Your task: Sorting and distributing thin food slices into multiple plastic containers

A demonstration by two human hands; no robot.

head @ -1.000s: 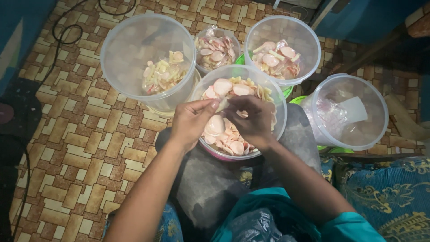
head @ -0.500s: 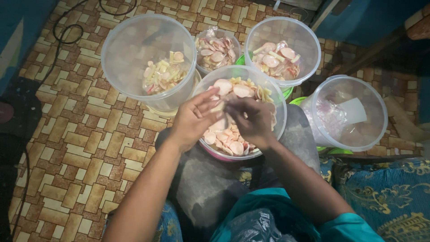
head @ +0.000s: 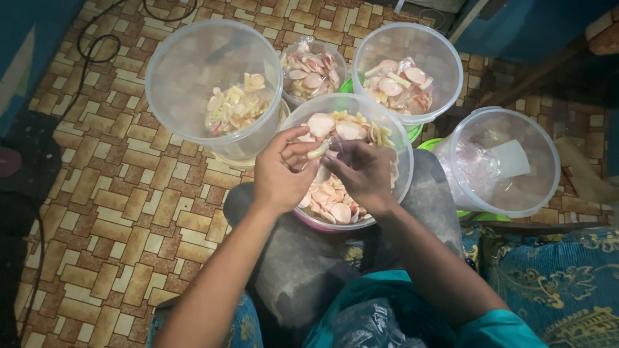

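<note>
One pale stick-shaped cracker [head: 318, 150] between both hands

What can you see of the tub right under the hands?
The near tub is a round, clear plastic container with a pinkish base, upright on the person's lap. It holds pale pink round crackers and yellowish sticks. The left hand pinches a yellowish stick over it; the right hand reaches inside.

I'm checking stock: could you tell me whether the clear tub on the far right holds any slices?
No slices: the far-right tub shows only a crumpled clear plastic bag.
</note>
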